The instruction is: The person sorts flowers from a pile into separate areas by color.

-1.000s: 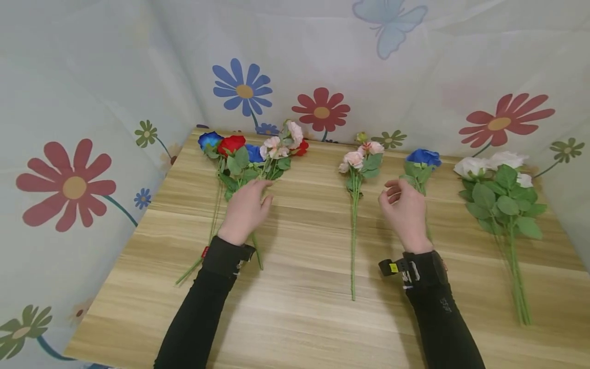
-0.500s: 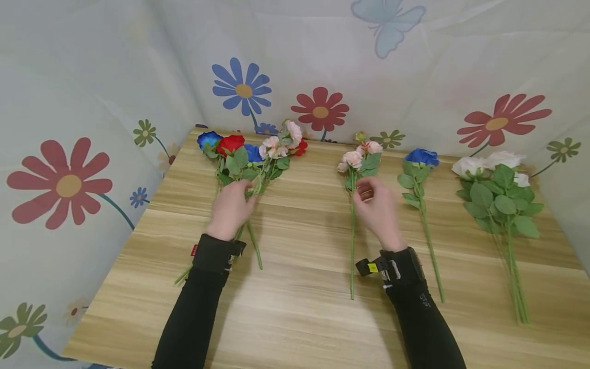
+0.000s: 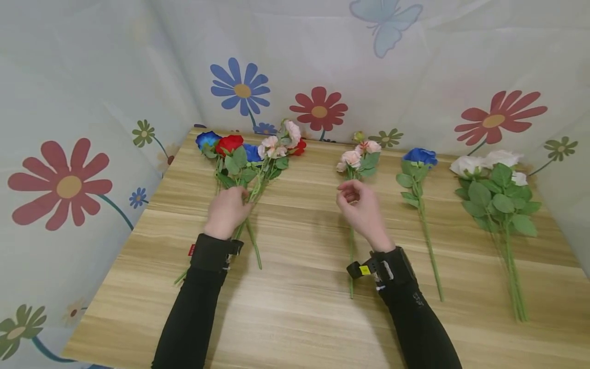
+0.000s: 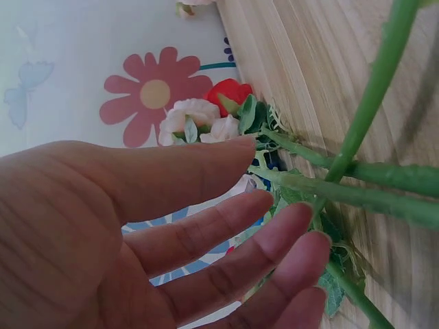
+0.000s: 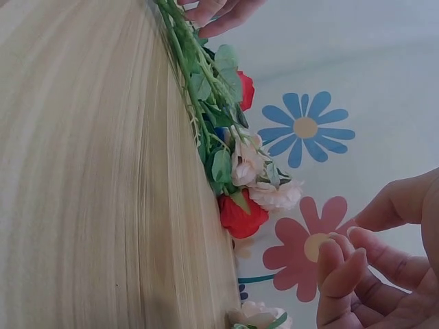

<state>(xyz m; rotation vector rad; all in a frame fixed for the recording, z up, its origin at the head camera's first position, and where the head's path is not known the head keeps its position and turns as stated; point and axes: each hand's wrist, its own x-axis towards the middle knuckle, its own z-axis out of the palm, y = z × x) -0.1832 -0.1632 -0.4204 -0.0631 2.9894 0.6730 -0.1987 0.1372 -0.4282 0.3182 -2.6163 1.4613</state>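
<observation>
In the head view, the person's left forearm, in a black sleeve (image 3: 189,312), slants up and slightly right over the bench (image 3: 295,318), ending with the left hand (image 3: 227,212) over the stems of the mixed bunch (image 3: 237,161). That bunch, red, blue and pink, lies at the far left of the bench. The right forearm slants up and left; the right hand (image 3: 361,212) sits over the upper stems of the pink bunch (image 3: 352,159), its fingers bent and its grip narrow. A blue rose (image 3: 419,157) lies just right of it, and a white bunch (image 3: 502,202) lies farther right.

In the left wrist view, the thumb and fingers reach forward with a clear gap between them, a moderately wide grip with nothing held. Crossing stems (image 4: 381,89) run just past the fingertips; contact cannot be told.

In the right wrist view, the thumb and forefinger nearly meet and the other fingers curl loosely, a narrow grip with nothing visible in it. Pink blooms (image 5: 260,315) show below, and the left hand's fingers are beside the mixed bunch's stems.
</observation>
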